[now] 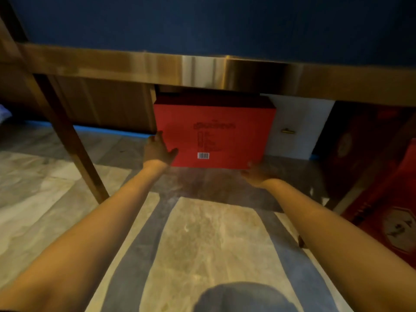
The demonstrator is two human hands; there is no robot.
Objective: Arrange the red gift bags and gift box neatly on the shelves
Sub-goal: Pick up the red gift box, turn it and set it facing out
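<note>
Low down: red gift box (213, 134) upright on floor under brass-edged shelf (202, 70), beside white box (299, 127). Left hand (157, 152) clamped on left edge, right hand (254, 174) cupping bottom right corner. Looks rigid, smooth-faced, likely slippery; best gripped at opposite edges, supported underneath. Red gift bags (382, 176) at right.

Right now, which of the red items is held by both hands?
The bright red gift box with the barcode, under the shelf edge; the dark red bags at right stand untouched.
</note>
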